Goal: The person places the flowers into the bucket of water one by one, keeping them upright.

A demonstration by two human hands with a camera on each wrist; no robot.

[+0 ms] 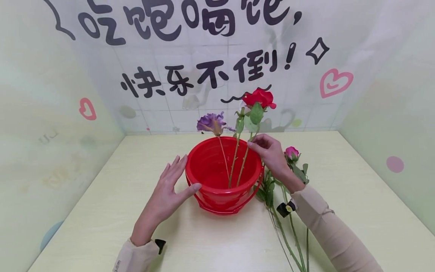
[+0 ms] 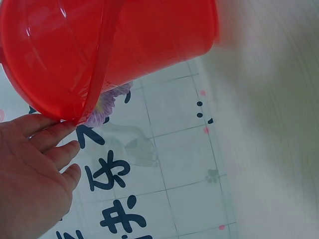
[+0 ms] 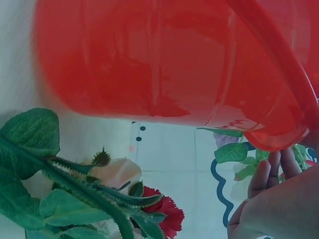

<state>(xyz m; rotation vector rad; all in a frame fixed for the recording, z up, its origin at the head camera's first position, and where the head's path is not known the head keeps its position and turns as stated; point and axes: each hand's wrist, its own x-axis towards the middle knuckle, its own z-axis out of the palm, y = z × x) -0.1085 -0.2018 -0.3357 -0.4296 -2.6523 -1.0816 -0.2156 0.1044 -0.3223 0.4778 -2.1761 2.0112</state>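
A red plastic bucket [image 1: 217,202] stands on the table. Inside it lean a purple flower [image 1: 211,124] on a thin stem and a red rose [image 1: 259,99] with green leaves, beside another thorny stem [image 1: 234,162]. My right hand [image 1: 270,153] pinches the rose's stem near the bucket's right rim; in the right wrist view its fingertips are partly hidden behind the rim. My left hand [image 1: 168,189] touches the rim's left side, fingers straight and thumb spread. The left wrist view shows those fingertips against the bucket [image 2: 159,40].
Right of the bucket, several flower stems [image 1: 289,226] lie on the table, with a pink rose [image 1: 292,153] among them. A red carnation-like bloom [image 3: 167,214] and a pale peach one [image 3: 117,172] appear in the right wrist view. A printed wall sheet [image 1: 210,75] hangs behind.
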